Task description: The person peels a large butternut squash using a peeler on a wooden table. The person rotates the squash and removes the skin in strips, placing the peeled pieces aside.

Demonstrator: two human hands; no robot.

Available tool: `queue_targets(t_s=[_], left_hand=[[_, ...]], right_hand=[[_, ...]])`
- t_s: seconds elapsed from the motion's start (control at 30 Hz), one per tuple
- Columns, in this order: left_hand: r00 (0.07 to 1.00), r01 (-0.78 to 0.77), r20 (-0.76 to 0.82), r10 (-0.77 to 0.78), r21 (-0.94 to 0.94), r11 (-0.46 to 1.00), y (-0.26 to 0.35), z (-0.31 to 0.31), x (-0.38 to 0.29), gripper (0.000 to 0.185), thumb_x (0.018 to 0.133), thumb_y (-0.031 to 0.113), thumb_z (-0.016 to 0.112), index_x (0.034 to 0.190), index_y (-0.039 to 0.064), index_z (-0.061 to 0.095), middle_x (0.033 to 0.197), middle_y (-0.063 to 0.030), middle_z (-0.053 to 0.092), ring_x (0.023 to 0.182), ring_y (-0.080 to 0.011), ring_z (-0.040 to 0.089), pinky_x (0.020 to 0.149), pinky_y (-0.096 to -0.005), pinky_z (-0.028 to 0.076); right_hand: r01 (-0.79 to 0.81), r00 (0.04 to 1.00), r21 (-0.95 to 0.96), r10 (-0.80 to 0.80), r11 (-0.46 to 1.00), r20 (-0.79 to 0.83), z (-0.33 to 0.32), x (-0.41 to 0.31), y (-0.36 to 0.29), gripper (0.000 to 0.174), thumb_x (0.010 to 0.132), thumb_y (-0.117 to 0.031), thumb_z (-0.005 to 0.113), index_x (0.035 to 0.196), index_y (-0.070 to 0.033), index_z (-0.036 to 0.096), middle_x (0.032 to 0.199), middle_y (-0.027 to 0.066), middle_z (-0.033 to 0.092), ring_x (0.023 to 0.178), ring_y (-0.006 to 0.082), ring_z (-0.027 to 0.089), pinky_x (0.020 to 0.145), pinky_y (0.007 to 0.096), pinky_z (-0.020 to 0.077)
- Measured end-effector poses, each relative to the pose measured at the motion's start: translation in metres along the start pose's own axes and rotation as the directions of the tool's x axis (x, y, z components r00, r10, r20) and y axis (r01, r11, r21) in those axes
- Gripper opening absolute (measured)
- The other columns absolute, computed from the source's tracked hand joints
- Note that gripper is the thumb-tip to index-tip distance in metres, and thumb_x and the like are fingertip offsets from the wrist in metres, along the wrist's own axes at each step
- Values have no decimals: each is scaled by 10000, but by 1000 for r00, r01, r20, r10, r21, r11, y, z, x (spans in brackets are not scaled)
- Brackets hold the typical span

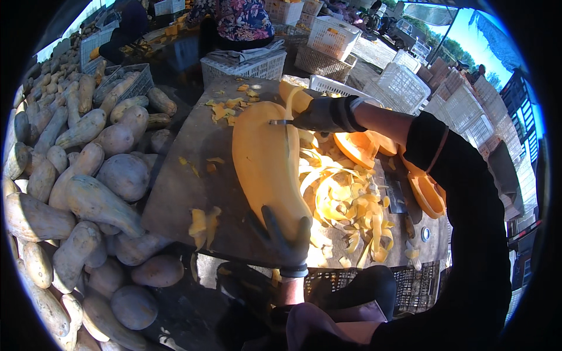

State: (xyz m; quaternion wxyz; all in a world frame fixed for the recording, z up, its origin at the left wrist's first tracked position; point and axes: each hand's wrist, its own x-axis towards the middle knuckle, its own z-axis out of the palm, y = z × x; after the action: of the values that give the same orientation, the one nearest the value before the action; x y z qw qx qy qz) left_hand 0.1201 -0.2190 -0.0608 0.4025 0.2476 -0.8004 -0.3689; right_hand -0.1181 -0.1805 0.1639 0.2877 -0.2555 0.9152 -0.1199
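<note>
A long, peeled-looking orange squash (265,149) lies on the wooden board in front of me. My left hand (283,239), in a dark glove, grips its near, narrower end with fingers spread around the sides. At the far end, my right hand (322,115), also gloved, holds a peeler (279,122) whose metal blade touches the squash's upper right side. A pale strip of peel (292,103) rises from the blade. Curled peelings (347,193) are heaped on the board just right of the squash. The peeler's handle is hidden inside my right hand.
Unpeeled squashes (101,202) pile up on the left. Cut orange squash halves (426,195) lie at the board's (189,145) right side, near a roll of tape (425,234). White plastic crates (333,37) stand beyond. A person in a floral top (243,19) sits across from me.
</note>
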Motion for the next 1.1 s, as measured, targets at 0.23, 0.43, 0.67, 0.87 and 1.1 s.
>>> queue_targets(t_s=[0.23,0.43,0.67,0.87,1.1], left_hand=[[999,50,21,-48,-113,992,11,-6,2,758,926,611,551,1467,86,479,1503,-339,329,1342,-517,414,1013,-587,445],[998,62,17,-60,-151,987,-4,-2,1,574,1053,440,334,1445,51,491,1479,-322,380,1344,-500,412,1078,-559,391],[988,157,58,-146,-359,920,-3,2,4,602,1061,435,280,1468,19,436,1472,-289,414,1355,-471,405,1097,-542,370],[985,149,126,-114,-318,936,-1,2,7,606,1068,412,273,1491,-8,385,1492,-274,403,1395,-437,365,1136,-519,326],[966,253,117,-229,-603,757,-12,11,6,607,1080,411,326,1493,-32,368,1535,-250,370,1410,-388,373,1156,-490,328]], right_hand=[[-11,948,340,118,940,-296,-7,-42,-19,456,952,-467,593,1111,-55,705,898,49,722,718,154,650,703,308,530],[-117,874,8,107,993,-474,38,45,-41,544,988,-485,491,1247,-25,626,950,199,718,841,349,699,761,430,550],[83,791,-125,-142,989,-595,151,-43,-10,478,1027,-367,446,1368,-32,454,1097,320,645,881,458,658,766,520,541],[59,919,311,70,948,-388,214,-148,9,667,961,-450,593,1471,-47,442,1037,255,700,999,343,700,894,374,530],[37,866,616,282,787,-412,167,-148,41,618,944,-345,696,1469,-88,497,927,-8,667,789,57,571,737,235,501]])
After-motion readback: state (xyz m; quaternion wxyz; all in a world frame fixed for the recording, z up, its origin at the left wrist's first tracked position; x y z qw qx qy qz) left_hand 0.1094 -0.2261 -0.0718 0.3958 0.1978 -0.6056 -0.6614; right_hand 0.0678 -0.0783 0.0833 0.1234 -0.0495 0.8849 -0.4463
